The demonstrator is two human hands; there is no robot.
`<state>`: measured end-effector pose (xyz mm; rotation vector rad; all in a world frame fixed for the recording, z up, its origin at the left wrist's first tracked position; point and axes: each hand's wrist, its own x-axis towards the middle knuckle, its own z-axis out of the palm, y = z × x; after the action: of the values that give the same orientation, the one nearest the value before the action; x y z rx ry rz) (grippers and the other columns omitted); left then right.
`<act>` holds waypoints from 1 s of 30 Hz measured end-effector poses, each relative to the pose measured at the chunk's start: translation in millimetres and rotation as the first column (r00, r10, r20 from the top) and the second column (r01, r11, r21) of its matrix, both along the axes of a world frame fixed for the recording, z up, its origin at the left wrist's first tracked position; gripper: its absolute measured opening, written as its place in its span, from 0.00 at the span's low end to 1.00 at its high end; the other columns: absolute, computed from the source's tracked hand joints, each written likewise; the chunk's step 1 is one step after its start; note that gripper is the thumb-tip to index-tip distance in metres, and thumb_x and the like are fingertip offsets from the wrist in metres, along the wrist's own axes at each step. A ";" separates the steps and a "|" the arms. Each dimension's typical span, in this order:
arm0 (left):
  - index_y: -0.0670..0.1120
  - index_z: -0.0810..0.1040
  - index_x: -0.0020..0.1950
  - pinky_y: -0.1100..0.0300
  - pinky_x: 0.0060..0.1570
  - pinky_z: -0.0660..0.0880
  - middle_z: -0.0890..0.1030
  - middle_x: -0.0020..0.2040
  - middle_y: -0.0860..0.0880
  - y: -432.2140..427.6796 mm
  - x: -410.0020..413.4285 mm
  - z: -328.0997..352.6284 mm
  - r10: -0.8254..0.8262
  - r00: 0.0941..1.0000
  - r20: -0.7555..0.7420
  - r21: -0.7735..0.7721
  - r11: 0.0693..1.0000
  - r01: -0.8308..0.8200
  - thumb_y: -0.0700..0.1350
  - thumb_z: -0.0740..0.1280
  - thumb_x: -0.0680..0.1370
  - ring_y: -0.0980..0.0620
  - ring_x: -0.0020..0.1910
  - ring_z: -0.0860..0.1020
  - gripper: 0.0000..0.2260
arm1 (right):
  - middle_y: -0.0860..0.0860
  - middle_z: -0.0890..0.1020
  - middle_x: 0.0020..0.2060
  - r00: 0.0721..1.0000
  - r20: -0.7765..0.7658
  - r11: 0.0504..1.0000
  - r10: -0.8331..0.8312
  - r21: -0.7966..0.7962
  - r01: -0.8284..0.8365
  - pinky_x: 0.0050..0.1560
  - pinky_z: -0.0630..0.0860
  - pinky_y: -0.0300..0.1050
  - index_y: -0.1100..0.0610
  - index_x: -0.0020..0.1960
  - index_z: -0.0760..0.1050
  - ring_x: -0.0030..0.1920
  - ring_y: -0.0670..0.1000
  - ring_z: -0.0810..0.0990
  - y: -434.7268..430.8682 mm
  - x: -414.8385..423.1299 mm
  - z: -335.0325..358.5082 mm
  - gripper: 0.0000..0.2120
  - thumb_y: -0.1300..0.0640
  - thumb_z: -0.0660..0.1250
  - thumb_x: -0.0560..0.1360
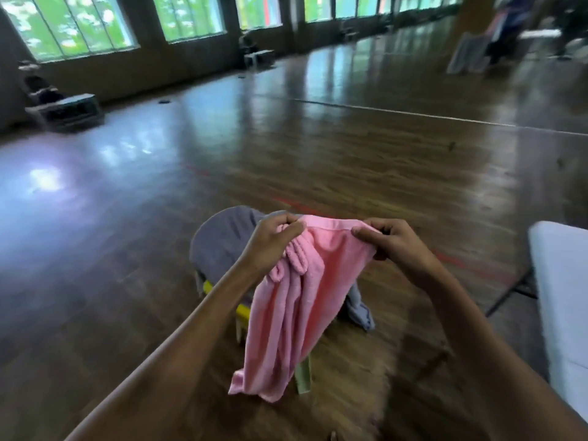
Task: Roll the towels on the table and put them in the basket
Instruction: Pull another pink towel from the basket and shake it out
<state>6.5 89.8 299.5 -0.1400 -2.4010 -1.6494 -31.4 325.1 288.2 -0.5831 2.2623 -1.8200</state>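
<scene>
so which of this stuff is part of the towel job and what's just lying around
Job: pink towel, gripped by left hand and right hand; grey towel; white table. No basket in view.
Lying about: yellow stool under the grey towel; bench by the windows.

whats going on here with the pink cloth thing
A person is holding a pink towel up in the air by its top edge, the left grip bunching one end and the right grip pinching the other. It hangs unrolled. Behind it a grey towel lies draped over a small yellow stool, and the edge of a white table shows on the right. No basket is in view.
</scene>
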 end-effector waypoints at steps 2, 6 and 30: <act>0.44 0.79 0.40 0.71 0.41 0.68 0.77 0.35 0.55 43.9 -26.6 10.2 -0.101 0.995 -0.007 -0.011 0.995 0.101 0.39 0.66 0.78 0.66 0.34 0.73 0.07 | 0.52 0.72 0.34 0.992 -0.011 0.992 -0.122 -0.014 0.122 0.34 0.65 0.42 0.63 0.46 0.81 0.35 0.49 0.68 44.1 -6.3 10.6 0.12 0.54 0.67 0.78; 0.48 0.78 0.38 0.69 0.41 0.69 0.77 0.35 0.55 132.3 -95.6 23.4 -0.275 0.961 -0.026 -0.012 0.961 0.275 0.40 0.67 0.78 0.64 0.35 0.73 0.08 | 0.48 0.71 0.30 0.943 -0.031 0.943 -0.332 -0.024 0.332 0.30 0.63 0.38 0.59 0.40 0.80 0.32 0.45 0.67 129.6 -33.4 24.1 0.11 0.55 0.67 0.77; 0.51 0.77 0.38 0.66 0.37 0.69 0.77 0.32 0.55 605.5 -613.2 100.3 -0.425 0.894 -0.140 -0.181 0.899 0.399 0.41 0.68 0.77 0.68 0.28 0.72 0.09 | 0.56 0.79 0.35 0.546 -0.378 0.413 -0.748 0.378 0.828 0.33 0.75 0.44 0.58 0.41 0.79 0.31 0.53 0.75 582.4 -470.6 127.4 0.07 0.59 0.66 0.76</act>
<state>-606.6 695.3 399.8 -0.8415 -2.4711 -1.5278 -502.1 907.5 415.6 0.6306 3.3014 -1.2321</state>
